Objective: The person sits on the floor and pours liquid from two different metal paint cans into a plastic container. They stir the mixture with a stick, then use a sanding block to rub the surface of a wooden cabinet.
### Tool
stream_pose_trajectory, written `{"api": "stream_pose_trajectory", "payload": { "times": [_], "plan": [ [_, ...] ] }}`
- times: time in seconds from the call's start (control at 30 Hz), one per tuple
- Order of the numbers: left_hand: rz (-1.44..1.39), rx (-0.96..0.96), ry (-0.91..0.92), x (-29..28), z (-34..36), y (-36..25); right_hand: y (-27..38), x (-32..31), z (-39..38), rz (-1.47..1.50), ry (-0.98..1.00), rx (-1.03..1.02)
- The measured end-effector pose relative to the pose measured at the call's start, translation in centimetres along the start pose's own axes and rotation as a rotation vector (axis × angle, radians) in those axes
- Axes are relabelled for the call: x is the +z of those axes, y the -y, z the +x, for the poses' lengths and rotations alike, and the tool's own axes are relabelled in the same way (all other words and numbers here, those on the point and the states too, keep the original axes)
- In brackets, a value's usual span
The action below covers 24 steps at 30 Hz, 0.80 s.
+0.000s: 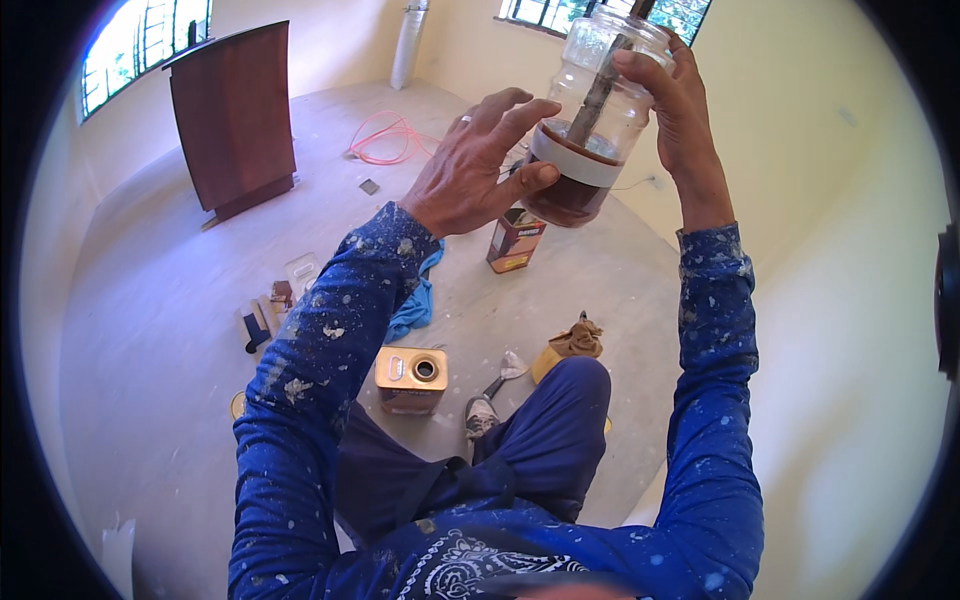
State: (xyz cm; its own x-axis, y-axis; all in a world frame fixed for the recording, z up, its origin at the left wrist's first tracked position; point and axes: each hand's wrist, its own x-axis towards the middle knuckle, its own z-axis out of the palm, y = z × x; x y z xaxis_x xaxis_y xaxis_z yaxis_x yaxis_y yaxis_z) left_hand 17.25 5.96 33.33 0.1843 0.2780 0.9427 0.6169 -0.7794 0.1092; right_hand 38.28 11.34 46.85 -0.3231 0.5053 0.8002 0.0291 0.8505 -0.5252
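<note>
A clear glass jar point(632, 125) is raised high in front of me, tilted, with dark brown liquid point(562, 196) in its lower part. A pale band point(578, 160) runs round the jar near the liquid's level. A dark flat stick point(598, 98) stands inside it and sticks out through the mouth. My right hand point(683, 105) is closed round the upper right side of the jar, thumb in front. At its left side is my left hand point(478, 165), fingers spread, with thumb and index finger at the band; whether they press the glass I cannot tell.
On the floor stand a square metal can point(412, 380) with an open spout and another can point(516, 240) beyond it. Nearby lie a blue cloth point(413, 305), a brush point(505, 372) and a brown cloth on a yellow container point(570, 350). A dark wooden lectern point(235, 120) stands far left.
</note>
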Motion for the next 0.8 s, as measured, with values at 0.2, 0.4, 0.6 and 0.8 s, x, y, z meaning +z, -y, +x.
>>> {"api": "stream_pose_trajectory", "payload": {
  "times": [0.2,0.4,0.6,0.8],
  "plan": [
    [0.057,-0.001,0.034,0.7,-0.3,0.9,-1.5,-0.1,-0.6,0.005,0.019,0.015],
    [0.046,-0.009,0.015,1.6,-0.5,1.3,-1.9,0.0,-0.6,0.063,0.026,0.045],
    [0.044,-0.02,0.055,1.4,-0.5,1.6,-2.0,0.1,-0.6,0.086,0.004,0.019],
    [-0.168,-0.093,0.091,2.8,-0.3,0.8,-1.9,0.1,-0.3,0.144,0.023,0.016]
  ]
}}
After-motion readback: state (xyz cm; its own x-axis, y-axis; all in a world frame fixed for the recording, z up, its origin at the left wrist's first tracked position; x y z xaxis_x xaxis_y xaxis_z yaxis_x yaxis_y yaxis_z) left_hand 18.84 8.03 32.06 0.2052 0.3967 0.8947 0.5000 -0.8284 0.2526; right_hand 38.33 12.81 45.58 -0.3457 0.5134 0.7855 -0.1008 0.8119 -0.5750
